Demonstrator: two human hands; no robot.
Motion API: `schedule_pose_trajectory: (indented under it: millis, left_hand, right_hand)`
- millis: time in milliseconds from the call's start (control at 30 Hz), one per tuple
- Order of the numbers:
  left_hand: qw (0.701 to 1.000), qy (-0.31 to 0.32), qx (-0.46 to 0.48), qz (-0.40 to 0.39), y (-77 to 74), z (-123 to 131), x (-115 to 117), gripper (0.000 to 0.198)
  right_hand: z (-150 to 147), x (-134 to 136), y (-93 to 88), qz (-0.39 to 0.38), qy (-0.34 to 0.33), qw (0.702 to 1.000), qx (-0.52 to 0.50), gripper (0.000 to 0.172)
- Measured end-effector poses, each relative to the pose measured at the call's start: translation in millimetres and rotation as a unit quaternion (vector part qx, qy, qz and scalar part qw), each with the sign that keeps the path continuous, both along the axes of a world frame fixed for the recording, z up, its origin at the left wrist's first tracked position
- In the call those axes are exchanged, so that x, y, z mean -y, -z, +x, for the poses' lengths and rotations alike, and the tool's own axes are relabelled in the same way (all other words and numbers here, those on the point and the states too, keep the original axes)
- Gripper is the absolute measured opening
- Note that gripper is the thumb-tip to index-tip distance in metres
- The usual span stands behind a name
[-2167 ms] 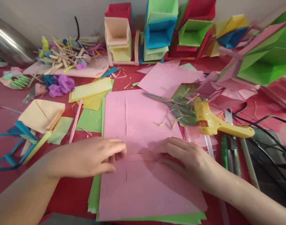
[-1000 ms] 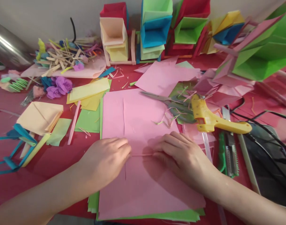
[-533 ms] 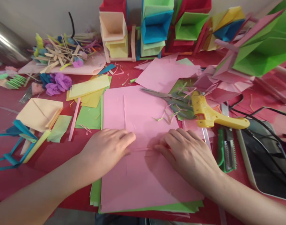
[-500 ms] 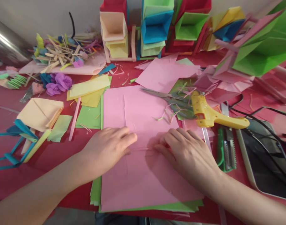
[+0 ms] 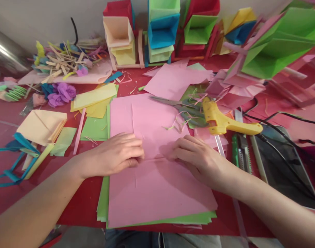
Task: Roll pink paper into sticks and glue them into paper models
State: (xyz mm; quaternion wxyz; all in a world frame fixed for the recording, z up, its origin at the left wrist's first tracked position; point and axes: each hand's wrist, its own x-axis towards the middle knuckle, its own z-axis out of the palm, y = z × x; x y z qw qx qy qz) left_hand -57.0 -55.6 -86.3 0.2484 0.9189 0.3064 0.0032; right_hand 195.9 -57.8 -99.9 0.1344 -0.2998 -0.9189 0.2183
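Observation:
Pink paper (image 5: 157,196) lies on top of green sheets (image 5: 103,203) in front of me, with a thin upright line or slit left of its middle. A narrow pink strip or fold runs crosswise between my hands. My left hand (image 5: 121,153) rests on the left part of the pink paper, fingers curled together over the left end of this strip. On the right part, my right hand (image 5: 192,153) bends its fingers down at the strip's other end. What the fingertips of either hand pinch is hidden beneath them.
Scissors (image 5: 165,101) and a yellow glue gun (image 5: 232,125) lie behind my right hand. Cutters (image 5: 241,153) and a cabled tablet-like device (image 5: 281,165) are at the right. Folded paper boxes (image 5: 164,31) line the back. Sticks (image 5: 61,62) and paper flowers (image 5: 65,92) lie back left.
My left hand has drawn slightly left and its fingers are curled more. The fingers of my right hand have also shifted a little on the paper. The whole view has moved slightly.

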Motion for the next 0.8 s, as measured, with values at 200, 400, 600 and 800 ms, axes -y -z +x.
schedule_pose_trajectory:
  millis: [200, 400, 600, 800]
  left_hand:
    - [0.999, -0.016, -0.039, 0.015, -4.8, -1.3, 5.8, 0.04]
    - [0.997, -0.049, -0.047, 0.038, -5.4, 3.9, 12.5, 0.034]
    - [0.995, -0.058, -0.071, 0.044, -4.4, 6.7, 16.9, 0.035]
    - [0.993, -0.071, -0.077, 0.046, -2.0, 8.2, 20.6, 0.025]
  right_hand:
    - [2.4, 3.2, -6.0, -0.003, -0.003, 1.0, 0.022, 0.019]
    - [0.6, 0.6, -0.3, 0.033, -0.009, 0.999, 0.024, 0.021]
    - [1.6, 0.1, 2.9, 0.113, -0.031, 0.993, 0.024, 0.022]
    - [1.3, 0.3, 0.3, 0.185, -0.053, 0.981, 0.038, 0.023]
